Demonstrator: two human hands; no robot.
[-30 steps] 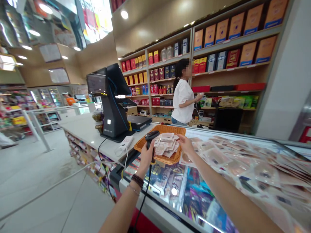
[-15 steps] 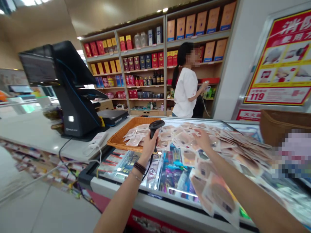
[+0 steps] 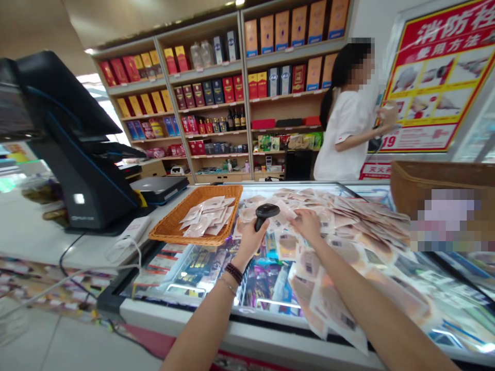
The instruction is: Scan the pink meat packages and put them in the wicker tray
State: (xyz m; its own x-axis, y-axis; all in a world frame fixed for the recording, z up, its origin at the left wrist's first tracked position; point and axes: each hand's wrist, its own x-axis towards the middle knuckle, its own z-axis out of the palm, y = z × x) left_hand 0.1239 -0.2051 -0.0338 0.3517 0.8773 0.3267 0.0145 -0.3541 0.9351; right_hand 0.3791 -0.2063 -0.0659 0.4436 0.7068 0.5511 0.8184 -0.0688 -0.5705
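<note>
A black handheld scanner (image 3: 267, 211) is in my left hand (image 3: 252, 237), whose fingers wrap its handle. Just right of it, my right hand (image 3: 307, 224) has its fingers pinched at the edge of a clear flat packet (image 3: 285, 212). Many similar packets (image 3: 356, 211) lie spread and overlapping on the glass top of a display freezer (image 3: 185, 314). Left of my hands, an orange wicker basket (image 3: 162, 233) holds several small packets (image 3: 209, 216). Coloured goods show through the glass beneath my wrists.
A black cash register (image 3: 73, 149) and a flat dark device (image 3: 158, 188) stand on the left counter (image 3: 23, 221), with cables nearby. A brown basket (image 3: 402, 190) sits at right. Behind the freezer, a person in white (image 3: 344, 129) stands before stocked shelves (image 3: 207, 107).
My right hand has moved closer to the scanner and now pinches a packet. The view has turned slightly right. The person behind the freezer has moved right.
</note>
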